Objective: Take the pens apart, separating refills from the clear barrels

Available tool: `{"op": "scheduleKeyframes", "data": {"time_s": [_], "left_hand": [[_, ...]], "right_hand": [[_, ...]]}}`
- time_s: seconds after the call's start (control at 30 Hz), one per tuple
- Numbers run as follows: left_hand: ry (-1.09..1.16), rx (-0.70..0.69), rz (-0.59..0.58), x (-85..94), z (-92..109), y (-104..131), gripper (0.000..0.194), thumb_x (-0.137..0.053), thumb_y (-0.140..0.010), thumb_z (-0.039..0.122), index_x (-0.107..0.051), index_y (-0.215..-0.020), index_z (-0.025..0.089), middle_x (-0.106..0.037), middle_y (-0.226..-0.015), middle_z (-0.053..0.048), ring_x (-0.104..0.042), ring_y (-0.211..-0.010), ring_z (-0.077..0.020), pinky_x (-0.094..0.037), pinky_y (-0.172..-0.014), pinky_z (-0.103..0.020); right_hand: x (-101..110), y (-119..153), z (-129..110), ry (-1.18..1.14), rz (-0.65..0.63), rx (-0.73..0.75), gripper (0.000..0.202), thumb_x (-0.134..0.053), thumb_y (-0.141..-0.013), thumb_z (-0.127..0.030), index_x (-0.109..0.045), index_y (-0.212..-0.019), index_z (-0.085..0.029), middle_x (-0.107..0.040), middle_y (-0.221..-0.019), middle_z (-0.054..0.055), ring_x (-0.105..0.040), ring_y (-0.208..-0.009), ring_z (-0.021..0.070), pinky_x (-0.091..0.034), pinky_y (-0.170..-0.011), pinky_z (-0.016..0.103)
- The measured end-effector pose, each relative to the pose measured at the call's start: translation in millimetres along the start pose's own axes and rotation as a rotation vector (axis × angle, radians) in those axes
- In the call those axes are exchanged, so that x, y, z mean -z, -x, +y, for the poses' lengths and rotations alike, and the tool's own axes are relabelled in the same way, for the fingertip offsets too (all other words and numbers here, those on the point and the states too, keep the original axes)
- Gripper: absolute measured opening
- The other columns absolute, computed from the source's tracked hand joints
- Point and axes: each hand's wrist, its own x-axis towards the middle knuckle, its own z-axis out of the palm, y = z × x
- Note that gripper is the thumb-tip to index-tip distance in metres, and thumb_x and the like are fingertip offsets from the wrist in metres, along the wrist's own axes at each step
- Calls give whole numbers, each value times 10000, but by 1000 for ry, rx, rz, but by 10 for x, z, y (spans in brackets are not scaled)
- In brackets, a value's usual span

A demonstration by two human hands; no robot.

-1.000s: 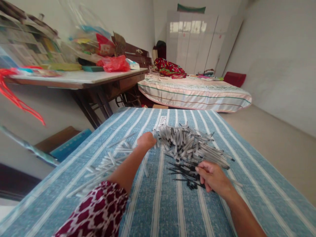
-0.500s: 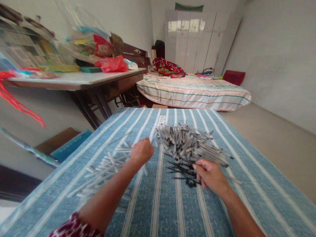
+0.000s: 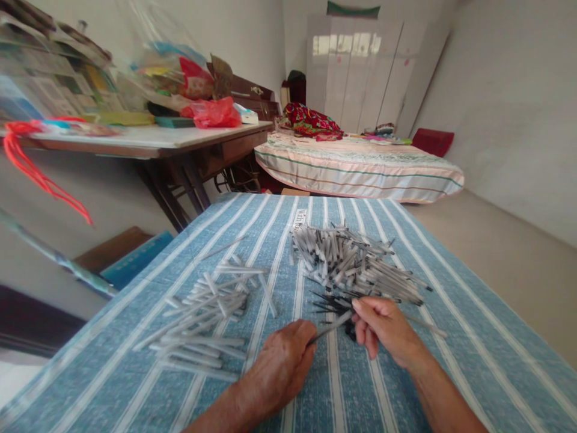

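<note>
Gripping a slim gray stick (image 3: 332,326) from both ends

Clamped on the near end with the left hand (image 3: 288,364), with fingers curled into a fist; pinching the far end between thumb and forefinger of the right hand (image 3: 383,328). Held aslant over the blue-and-white striped cloth of the counter (image 3: 469,337), right beside a bunch of thin black rods (image 3: 329,302) partly hidden by the right hand. Heaped beyond that bunch in a large pile of dark-ended gray sticks (image 3: 347,258); scattered to the left in a looser group of pale sticks (image 3: 202,341).
</note>
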Motion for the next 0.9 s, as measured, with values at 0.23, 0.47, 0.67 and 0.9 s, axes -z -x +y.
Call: {"op": "scheduleKeyframes", "data": {"time_s": [0.23,0.47,0.67,0.9], "left_hand": [[110,-5,46,-18,-26,20,175,-338,-876,241,-507,-867,196,-565,-801,-24,-547,-752,-148,-408,-664,-234],[305,61,42,20,-66,14,190,-353,-878,266,-513,-807,192,-537,-680,14,-528,-642,-118,-372,-604,-212],[336,62,34,18,-59,18,216,-356,-880,284,-518,-774,186,-521,-652,18,-506,-611,-112,-353,-576,-205],[345,73,5,26,-59,10,208,-365,-878,283,-531,-803,181,-534,-678,10,-510,-631,-116,-354,-594,-208]], "right_hand": [[19,-9,26,-17,-19,-39,435,-464,-784,-562,-471,-624,-158,-582,-433,-22,-440,-237,60,-251,-277,139],[65,-7,23,-90,-115,-1,346,-544,-765,-495,-510,-728,-152,-647,-600,7,-577,-386,101,-406,-388,182],[61,-3,11,-88,-109,-35,371,-560,-751,-512,-518,-813,-149,-660,-674,29,-603,-415,118,-399,-362,177],[55,-8,54,-49,-114,-43,377,-523,-780,-512,-485,-692,-147,-627,-547,4,-577,-361,105,-367,-337,152]]}}
